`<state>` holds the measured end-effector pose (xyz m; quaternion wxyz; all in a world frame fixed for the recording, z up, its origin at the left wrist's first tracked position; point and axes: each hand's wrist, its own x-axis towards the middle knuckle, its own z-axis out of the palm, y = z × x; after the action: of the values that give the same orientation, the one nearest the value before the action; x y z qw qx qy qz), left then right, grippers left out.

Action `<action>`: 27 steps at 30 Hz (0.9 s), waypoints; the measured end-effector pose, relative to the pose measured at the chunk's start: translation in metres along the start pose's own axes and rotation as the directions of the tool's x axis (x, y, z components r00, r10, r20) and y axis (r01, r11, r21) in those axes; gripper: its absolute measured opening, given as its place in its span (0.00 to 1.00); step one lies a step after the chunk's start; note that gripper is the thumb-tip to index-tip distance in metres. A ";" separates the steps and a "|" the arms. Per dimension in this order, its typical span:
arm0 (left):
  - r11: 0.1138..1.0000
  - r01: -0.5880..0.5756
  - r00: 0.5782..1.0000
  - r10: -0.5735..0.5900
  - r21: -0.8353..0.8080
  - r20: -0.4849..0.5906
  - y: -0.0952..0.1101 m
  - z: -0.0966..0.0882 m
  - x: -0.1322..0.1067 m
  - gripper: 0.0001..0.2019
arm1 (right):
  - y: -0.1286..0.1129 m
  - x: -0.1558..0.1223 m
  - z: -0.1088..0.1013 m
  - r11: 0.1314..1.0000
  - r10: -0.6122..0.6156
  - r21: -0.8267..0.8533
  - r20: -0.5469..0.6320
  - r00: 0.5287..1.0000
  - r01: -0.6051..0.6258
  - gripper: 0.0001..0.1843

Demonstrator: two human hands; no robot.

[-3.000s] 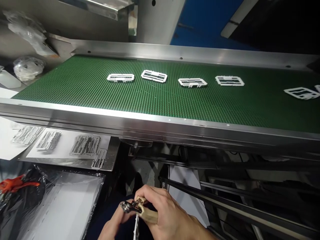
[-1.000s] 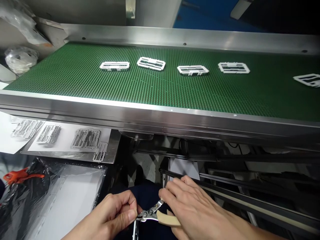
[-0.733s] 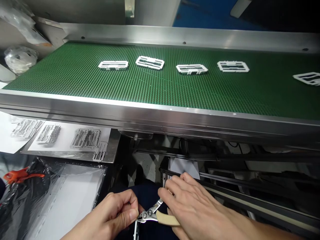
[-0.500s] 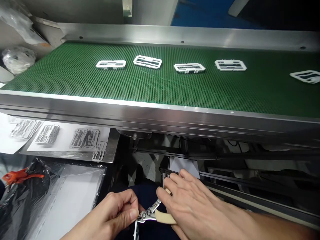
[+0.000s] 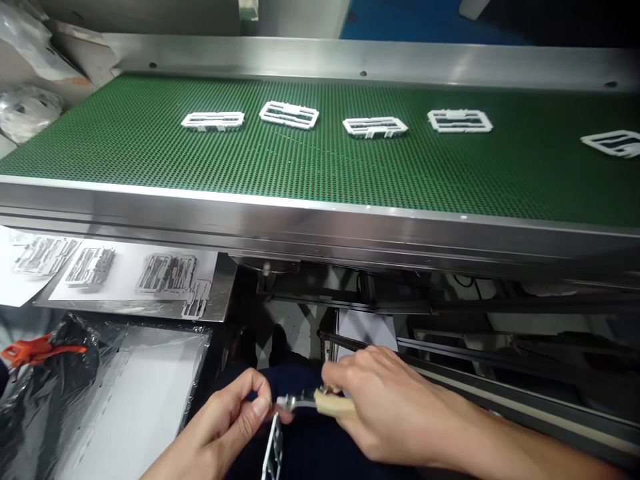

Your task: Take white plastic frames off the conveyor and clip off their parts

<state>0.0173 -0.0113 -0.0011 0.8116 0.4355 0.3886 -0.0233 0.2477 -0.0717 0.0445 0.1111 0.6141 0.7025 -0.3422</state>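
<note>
White plastic frame (image 5: pixel 273 448) hangs below the conveyor's near edge, pinched at its top by left hand (image 5: pixel 227 427). Right hand (image 5: pixel 385 407) is clenched on tan-handled nippers (image 5: pixel 313 401), tip at the frame's top. Frame looks light, thin, brittle; best held by the outer rail. More frames (image 5: pixel 289 115) lie along the far side of the green belt (image 5: pixel 150 153).
</note>
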 end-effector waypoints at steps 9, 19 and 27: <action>0.850 -0.108 0.992 0.057 -0.516 -0.115 -0.051 0.014 0.018 0.24 | 0.007 -0.003 0.022 0.970 0.078 0.238 -0.104 0.991 -0.052 0.07; 0.776 -0.018 0.997 -0.037 -0.631 -0.074 -0.057 0.016 0.022 0.22 | 0.002 0.000 0.022 0.985 0.011 0.174 -0.147 0.989 0.015 0.12; 0.866 0.048 0.999 -0.050 -0.497 0.010 -0.056 0.013 0.024 0.31 | 0.001 0.001 0.021 0.990 -0.001 0.138 -0.140 0.990 0.020 0.09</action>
<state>0.0204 -0.0479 -0.0510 0.8949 0.2022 0.3937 0.0576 0.2425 -0.0839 0.0280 0.0166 0.6391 0.6863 -0.3469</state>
